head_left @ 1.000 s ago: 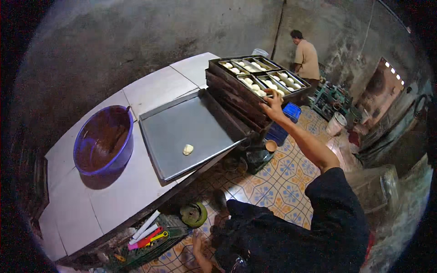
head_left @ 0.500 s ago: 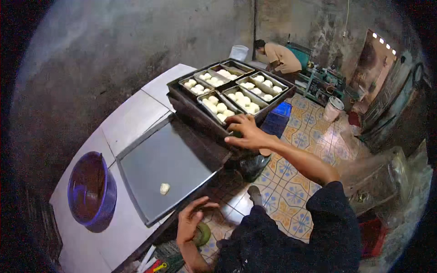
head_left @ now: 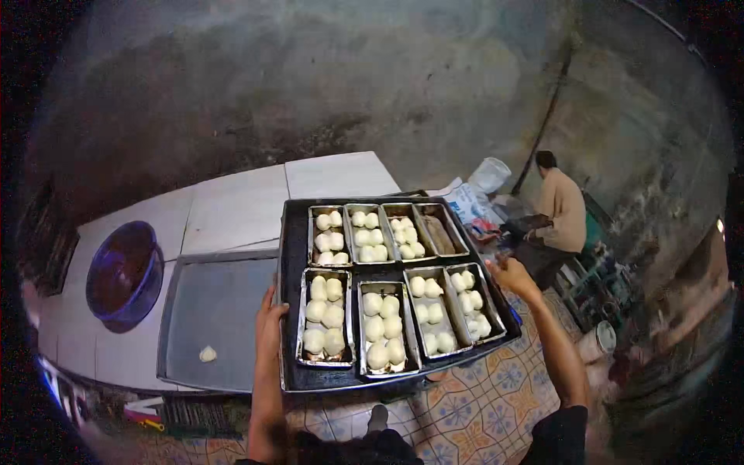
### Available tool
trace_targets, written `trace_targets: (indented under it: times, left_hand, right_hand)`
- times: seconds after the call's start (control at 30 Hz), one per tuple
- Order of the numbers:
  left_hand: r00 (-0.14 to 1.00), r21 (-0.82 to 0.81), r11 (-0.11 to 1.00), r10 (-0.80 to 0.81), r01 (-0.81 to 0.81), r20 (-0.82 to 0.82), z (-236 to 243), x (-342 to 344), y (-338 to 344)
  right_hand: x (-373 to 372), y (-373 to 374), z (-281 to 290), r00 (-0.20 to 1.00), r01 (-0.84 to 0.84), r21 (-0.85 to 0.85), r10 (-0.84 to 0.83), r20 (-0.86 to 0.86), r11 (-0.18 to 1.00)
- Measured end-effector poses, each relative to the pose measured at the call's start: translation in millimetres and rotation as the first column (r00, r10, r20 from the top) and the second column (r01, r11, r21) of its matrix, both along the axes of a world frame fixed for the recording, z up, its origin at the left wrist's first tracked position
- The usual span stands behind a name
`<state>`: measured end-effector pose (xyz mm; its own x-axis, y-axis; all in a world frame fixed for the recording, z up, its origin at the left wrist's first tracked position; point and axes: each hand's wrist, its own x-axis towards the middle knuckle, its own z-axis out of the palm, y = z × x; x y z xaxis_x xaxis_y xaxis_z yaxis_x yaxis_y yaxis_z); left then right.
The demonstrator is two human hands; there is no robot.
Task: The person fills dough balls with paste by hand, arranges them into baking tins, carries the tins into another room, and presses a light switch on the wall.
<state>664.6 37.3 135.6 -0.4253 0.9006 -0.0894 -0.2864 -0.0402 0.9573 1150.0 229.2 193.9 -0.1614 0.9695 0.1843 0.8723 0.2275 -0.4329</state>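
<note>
A large black baking tray [head_left: 288, 341] is in front of me, held at both sides. Several metal loaf tins [head_left: 359, 322] stand on it in two rows, most filled with pale dough balls [head_left: 332, 316]; the one at the far right corner [head_left: 443, 231] looks bare inside. My left hand [head_left: 270, 318] grips the tray's left edge, fingers partly hidden behind it. On the right edge, my right hand [head_left: 512, 274] is closed round the rim. A grey flat tray [head_left: 221, 310] with one small dough piece [head_left: 208, 354] lies on the white table, left of my left hand.
A purple basin [head_left: 126, 275] stands at the left on the white tiled table [head_left: 232, 209]. Beyond the tray at right, a person [head_left: 564, 205] bends near green machinery, with a white bucket [head_left: 490, 175] close by. Another bucket [head_left: 598, 341] stands on the patterned floor [head_left: 496, 395].
My left hand has moved from beside the table onto the tray's left edge, my right to its right edge. The loaded tray now sits nearer and squarer to me. The view has turned.
</note>
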Motion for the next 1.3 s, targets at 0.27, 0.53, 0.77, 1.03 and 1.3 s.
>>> trace_targets:
  times: [0.27, 0.53, 0.77, 1.03, 1.3]
  left_hand:
    - [0.98, 0.061, 0.994, -0.105, 0.096, 0.171, -0.2, 8.1, -7.2]
    - [0.968, 0.243, 0.966, -0.143, 0.091, 0.206, -44.4, -2.8, 1.6]
    - [0.984, 0.089, 0.994, 0.077, -0.064, -0.161, -53.8, 49.8, 5.5]
    - [0.999, 0.232, 0.973, -0.027, 0.021, 0.022, -67.6, 2.2, -3.9]
    - [0.944, 0.601, 0.79, -0.278, 0.118, 0.18, -81.4, 32.0, 27.1]
  right_hand:
    - [-10.2, 78.5, -58.1, 0.999, 0.048, 0.098, -0.045, -0.031, 0.994]
    - [-3.4, 109.8, -61.9, 0.987, 0.092, 0.296, -0.048, -0.155, 0.951]
    - [25.7, 117.1, -96.5, 0.998, -0.055, 0.143, 0.052, 0.023, 0.988]
    - [-18.7, 74.9, -88.1, 0.961, -0.2, -0.042, 0.188, -0.205, 0.979]
    - [-11.2, 74.6, -70.1, 0.963, 0.063, -0.409, -0.163, -0.214, 0.911]
